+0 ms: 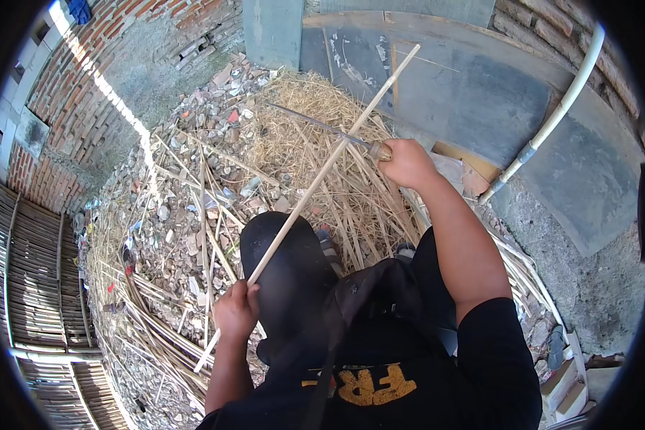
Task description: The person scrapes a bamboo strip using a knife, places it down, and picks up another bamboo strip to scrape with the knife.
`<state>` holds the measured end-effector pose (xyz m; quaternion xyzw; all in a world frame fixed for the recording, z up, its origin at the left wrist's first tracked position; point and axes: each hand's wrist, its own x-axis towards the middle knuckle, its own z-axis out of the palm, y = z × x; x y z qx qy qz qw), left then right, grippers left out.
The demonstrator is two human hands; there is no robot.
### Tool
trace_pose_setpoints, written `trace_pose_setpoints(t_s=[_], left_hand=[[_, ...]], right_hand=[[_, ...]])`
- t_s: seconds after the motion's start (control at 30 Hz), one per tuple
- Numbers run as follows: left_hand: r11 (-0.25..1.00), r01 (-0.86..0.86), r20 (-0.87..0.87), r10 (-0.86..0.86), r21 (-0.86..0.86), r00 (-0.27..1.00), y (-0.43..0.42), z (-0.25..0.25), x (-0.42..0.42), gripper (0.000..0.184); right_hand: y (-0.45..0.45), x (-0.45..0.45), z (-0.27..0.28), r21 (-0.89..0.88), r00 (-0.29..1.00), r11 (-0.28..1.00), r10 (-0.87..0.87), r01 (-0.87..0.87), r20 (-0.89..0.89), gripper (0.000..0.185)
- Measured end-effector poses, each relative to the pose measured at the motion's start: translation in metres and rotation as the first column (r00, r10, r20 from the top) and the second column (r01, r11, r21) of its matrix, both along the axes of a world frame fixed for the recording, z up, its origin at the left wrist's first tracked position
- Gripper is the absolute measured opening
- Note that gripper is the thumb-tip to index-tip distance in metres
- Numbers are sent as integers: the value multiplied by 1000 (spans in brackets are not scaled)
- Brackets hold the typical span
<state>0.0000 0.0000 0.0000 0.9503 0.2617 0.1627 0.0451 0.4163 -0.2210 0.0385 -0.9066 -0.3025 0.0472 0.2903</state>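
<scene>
A long pale bamboo strip (308,193) slants across the view, its far end high at the back and its near end low at the left. My left hand (236,312) is closed around its lower part. In my right hand (407,163) is a knife (322,127), gripped by its wooden handle. The thin dark blade points left and crosses the strip's upper part, apparently touching it. Beneath the strip's middle is a rounded black shape (279,247), seemingly my clothed knee.
Fine shavings (297,118) are heaped ahead, with loose bamboo strips (355,208) beside them. More strips (168,315) lie on rubble at the left. A white pipe (562,104) leans by grey panels (473,93) on the right. A brick wall (86,107) and bamboo fence (36,272) stand left.
</scene>
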Motion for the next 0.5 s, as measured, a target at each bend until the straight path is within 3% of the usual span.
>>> trace_pose_setpoints(t_s=[0.17, 0.37, 0.5], left_hand=[[999, 18, 7, -18, -49, 1000, -2, 4, 2, 23], [998, 37, 16, -36, -58, 999, -1, 5, 4, 22], [999, 32, 54, -30, -28, 998, 1, -3, 1, 22]], right_hand=[[-7, -15, 8, -7, 998, 998, 60, -60, 21, 32], [6, -49, 15, -197, 927, 918, 366, -344, 87, 25], [7, -42, 24, -186, 940, 932, 330, -311, 83, 26]])
